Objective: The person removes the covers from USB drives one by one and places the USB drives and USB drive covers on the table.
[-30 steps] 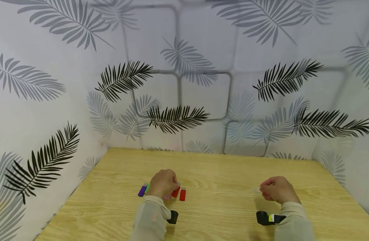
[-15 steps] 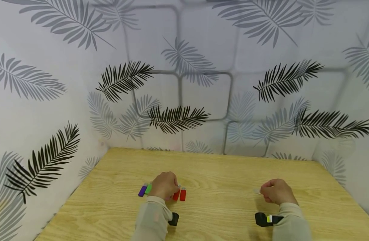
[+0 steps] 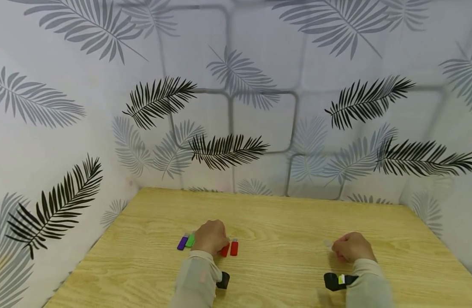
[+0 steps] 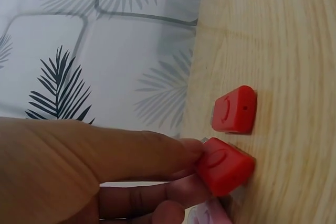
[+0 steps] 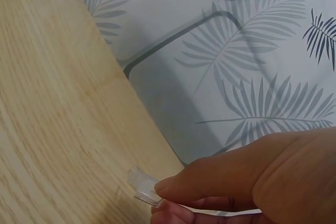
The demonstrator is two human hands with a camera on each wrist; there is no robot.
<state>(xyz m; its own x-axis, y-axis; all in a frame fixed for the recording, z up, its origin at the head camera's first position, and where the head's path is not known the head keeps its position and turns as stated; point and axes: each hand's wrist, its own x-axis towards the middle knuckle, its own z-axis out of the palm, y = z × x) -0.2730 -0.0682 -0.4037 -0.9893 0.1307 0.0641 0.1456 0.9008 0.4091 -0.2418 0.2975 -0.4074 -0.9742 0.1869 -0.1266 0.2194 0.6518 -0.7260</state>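
My left hand pinches a red USB stick between thumb and fingers, its metal plug partly covered by the fingertips. Beside it on the table lies a second red USB stick with a raised curved mark. Part of a pink one shows under the fingers in the left wrist view. On the far side of the hand lie a purple USB stick and a green one. My right hand pinches a small clear plastic piece, cap-like, close over the table.
The wooden table runs back to a patterned cloth backdrop with leaf prints, which also stands along the left side. Each wrist wears a black camera, such as the right wrist's camera.
My right hand has shifted slightly left and down, its thumb side turning over. The left hand has moved slightly, now covering the pink stick in the head view.
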